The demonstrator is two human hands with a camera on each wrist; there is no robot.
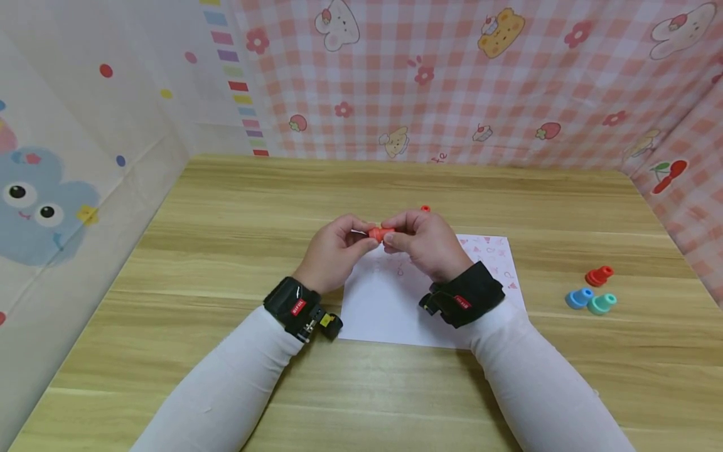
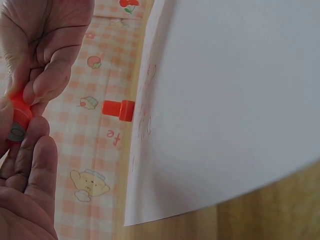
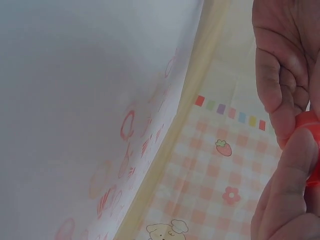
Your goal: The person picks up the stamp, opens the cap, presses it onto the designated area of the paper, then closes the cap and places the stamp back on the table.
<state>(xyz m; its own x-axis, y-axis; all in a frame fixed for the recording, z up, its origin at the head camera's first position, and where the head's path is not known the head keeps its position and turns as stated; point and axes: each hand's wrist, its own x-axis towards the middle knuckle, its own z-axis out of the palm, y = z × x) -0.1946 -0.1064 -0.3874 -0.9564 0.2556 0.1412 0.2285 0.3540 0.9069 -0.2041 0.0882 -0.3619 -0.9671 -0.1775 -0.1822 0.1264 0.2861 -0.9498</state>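
Above the far edge of a white sheet of paper (image 1: 384,307), both hands hold one small red stamp (image 1: 381,234). My left hand (image 1: 333,252) pinches one end of it between thumb and fingers. From the other side my right hand (image 1: 430,243) grips it the same way. In the left wrist view the stamp (image 2: 21,112) shows a grey face with a drawn outline, partly covered by fingertips. Only a red part of the stamp (image 3: 309,120) shows between the fingers in the right wrist view. Red printed marks (image 1: 490,251) run along the paper's far right part.
A second red stamp (image 2: 118,110) stands just past the paper, mostly hidden behind the right hand in the head view. On the right side of the wooden table (image 1: 237,201) are a red stamp (image 1: 600,276), a blue stamp (image 1: 579,298) and a teal stamp (image 1: 602,304).
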